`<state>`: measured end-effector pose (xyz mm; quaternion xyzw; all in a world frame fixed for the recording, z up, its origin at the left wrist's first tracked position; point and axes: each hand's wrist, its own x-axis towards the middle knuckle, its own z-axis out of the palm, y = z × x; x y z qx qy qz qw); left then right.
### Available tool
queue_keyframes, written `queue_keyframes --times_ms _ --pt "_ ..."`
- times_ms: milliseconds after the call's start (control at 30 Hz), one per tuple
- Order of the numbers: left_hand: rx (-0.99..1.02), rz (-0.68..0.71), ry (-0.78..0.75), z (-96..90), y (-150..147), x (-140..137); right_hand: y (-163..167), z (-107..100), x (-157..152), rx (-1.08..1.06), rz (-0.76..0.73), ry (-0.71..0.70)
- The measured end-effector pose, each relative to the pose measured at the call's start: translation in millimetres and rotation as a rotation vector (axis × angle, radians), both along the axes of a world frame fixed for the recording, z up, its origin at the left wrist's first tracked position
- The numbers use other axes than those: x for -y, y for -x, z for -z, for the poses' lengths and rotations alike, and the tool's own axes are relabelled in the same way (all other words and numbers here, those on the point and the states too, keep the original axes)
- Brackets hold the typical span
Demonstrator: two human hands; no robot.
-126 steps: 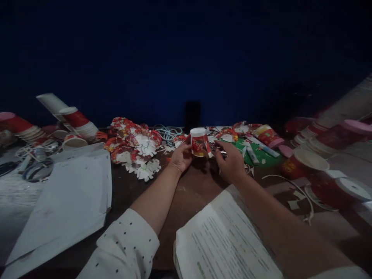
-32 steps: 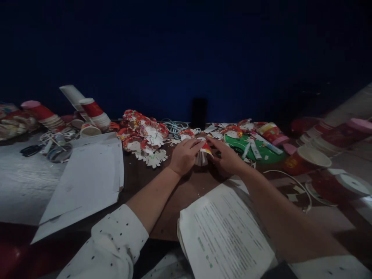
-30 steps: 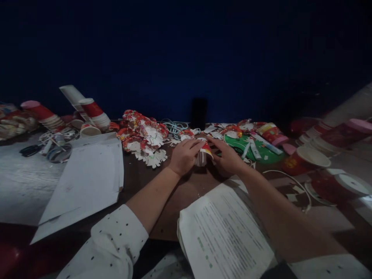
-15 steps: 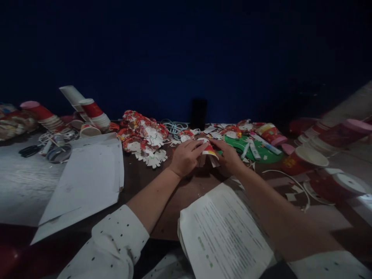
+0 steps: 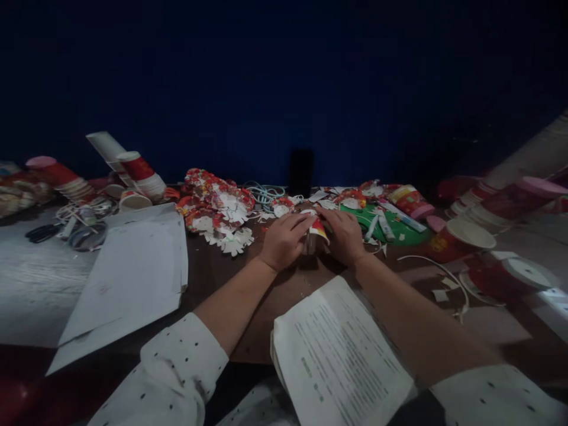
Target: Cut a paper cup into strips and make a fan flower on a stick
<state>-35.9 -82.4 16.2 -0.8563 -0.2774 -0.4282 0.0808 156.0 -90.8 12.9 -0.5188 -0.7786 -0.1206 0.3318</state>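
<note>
Between my hands is a red, yellow and white paper cup (image 5: 318, 231), its near edge apparently cut into strips that hang down. My left hand (image 5: 286, 239) is closed on the cup's left side, with the thumb along its top. On the other side my right hand (image 5: 345, 234) curls its fingers against the cup's right edge; its fingertips are partly hidden. Beyond and to the left lies a heap of red and white cut-paper flower shapes (image 5: 233, 207). A green sheet (image 5: 406, 232) with glue tubes (image 5: 387, 226) is to the right of my right hand.
White boards (image 5: 137, 266) lie at the left, beside stacked paper cups (image 5: 141, 171). A printed booklet (image 5: 337, 349) sits close to me. More cups (image 5: 470, 236), a cord (image 5: 448, 272) and paper scraps (image 5: 440, 294) are at the right. A dark upright object (image 5: 300, 171) stands at the back.
My right hand has shifted slightly left, closer to my left hand, and the cup looks narrower between them. My left hand has barely moved. The view has turned slightly.
</note>
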Motion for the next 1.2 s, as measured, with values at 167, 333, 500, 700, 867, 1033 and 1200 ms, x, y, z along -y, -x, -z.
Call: queue_keyframes --times_ms 167,333,500,700,867,1033,1200 --pt "0.056 -0.088 0.061 5.9 -2.5 -3.6 -12.4 13.2 -6.6 -0.315 -0.109 -0.022" --pt "0.074 -0.105 0.167 6.8 -5.5 -3.0 -16.6 14.5 -8.3 -0.366 -0.108 -0.052" --pt "0.094 -0.146 0.246 2.5 -8.2 0.9 -14.7 12.0 -5.7 -0.291 -0.11 -0.033" --pt "0.043 -0.081 0.268 0.7 -6.9 1.7 -10.7 9.5 -4.3 -0.248 -0.048 0.009" --pt "-0.023 0.136 0.27 -2.0 -7.2 3.5 -11.1 8.5 -3.2 -0.212 -0.011 0.037" --pt "-0.011 0.099 0.273 -0.7 -7.3 1.1 -11.7 6.6 -1.0 -0.163 0.034 0.027" --pt "-0.043 0.118 0.242 -3.5 -7.0 5.8 -8.2 1.2 3.7 -0.118 0.051 0.016"
